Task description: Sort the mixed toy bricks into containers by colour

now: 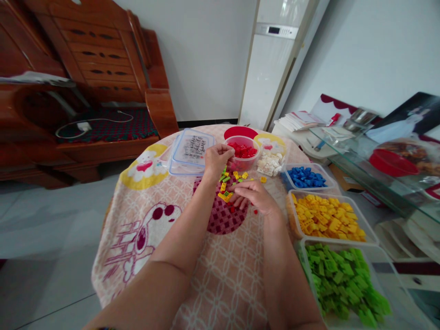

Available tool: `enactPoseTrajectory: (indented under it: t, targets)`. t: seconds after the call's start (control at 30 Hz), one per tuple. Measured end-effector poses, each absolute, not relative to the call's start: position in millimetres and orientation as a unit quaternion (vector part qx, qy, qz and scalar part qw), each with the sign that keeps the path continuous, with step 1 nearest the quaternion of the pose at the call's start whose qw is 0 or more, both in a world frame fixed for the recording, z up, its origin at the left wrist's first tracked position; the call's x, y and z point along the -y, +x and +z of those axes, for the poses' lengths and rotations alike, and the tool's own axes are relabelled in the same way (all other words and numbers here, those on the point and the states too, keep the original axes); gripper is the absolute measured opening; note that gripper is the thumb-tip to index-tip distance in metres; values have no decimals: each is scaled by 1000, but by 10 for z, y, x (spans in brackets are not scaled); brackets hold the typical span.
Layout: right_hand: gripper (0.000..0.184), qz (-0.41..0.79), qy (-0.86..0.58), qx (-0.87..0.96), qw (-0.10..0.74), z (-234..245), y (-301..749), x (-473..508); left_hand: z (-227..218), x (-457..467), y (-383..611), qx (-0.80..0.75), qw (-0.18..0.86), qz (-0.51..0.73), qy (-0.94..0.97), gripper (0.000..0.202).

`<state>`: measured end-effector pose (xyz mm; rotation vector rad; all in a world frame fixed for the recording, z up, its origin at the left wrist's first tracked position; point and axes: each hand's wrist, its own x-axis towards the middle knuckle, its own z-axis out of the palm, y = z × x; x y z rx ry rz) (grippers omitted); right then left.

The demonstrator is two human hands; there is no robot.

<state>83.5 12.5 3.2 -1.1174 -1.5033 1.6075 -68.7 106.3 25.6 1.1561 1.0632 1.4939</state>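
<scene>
My left hand [217,161] is at the left side of a round tub of red bricks [243,150], fingers pinched together. Whatever it may hold is too small to make out. Below and to its right, my right hand [252,195] rests low over the table with its fingers stretched out. Loose yellow bricks [225,196] and small green bricks [225,176] lie scattered around the fingers. A few tiny red pieces lie by the right hand's fingertips and wrist. Part of the loose pile is hidden behind the hands.
On the right stand containers of white bricks [270,162], blue bricks [306,177], yellow bricks [328,217] and green bricks [343,279]. A blue-rimmed clear lid [191,152] lies at the back left of the cloth-covered table [220,275]. A glass shelf [371,176] adjoins the right side.
</scene>
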Motion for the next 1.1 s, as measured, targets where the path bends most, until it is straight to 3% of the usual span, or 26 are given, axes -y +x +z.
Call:
enactPoseTrajectory:
  t: [0.1, 0.27, 0.67, 0.97, 1.1]
  targets:
    - [32, 637, -381, 623, 247, 28, 648, -88, 260, -1077, -733, -436, 461, 613, 470, 15]
    - [13, 653, -379, 623, 203, -107, 412, -108, 279, -1069, -755, -437, 460, 609, 476, 17]
    - [19, 533, -500, 511, 452, -171, 708, -273, 308, -1036, -740, -432, 458, 597, 497, 10]
    - [26, 412, -601, 386, 566, -161, 902, -313, 221, -1077, -711, -422, 459, 580, 524, 9]
    - [22, 393, -599, 341, 608, -194, 960, -344, 171, -1101, -657, -410, 471, 601, 499, 15]
